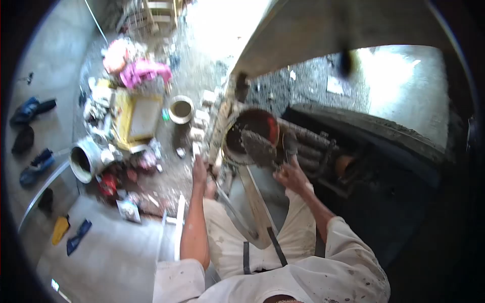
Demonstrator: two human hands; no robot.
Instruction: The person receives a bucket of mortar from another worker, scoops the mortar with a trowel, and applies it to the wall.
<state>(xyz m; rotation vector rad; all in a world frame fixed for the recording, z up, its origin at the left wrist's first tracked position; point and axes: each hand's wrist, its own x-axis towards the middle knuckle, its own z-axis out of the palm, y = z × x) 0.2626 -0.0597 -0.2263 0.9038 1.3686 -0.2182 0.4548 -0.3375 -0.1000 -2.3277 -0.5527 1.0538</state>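
Observation:
My right hand is closed at the handle end of a trowel, most of the handle being hidden by my fingers. The trowel's pointed blade, coated in grey mortar, is over the mouth of a round bucket. Dark mix and a reddish inner wall show inside the bucket. My left hand is seen edge-on near my knee, left of the bucket; its fingers are too unclear to tell what they hold. Between my legs lies a long wooden board, with a thin curved bar beside it.
Pale blocks line the ledge left of the bucket. Beyond stand a small round pail, a yellow-edged box, a pink cloth and a tipped white bucket. Pipes run on my right.

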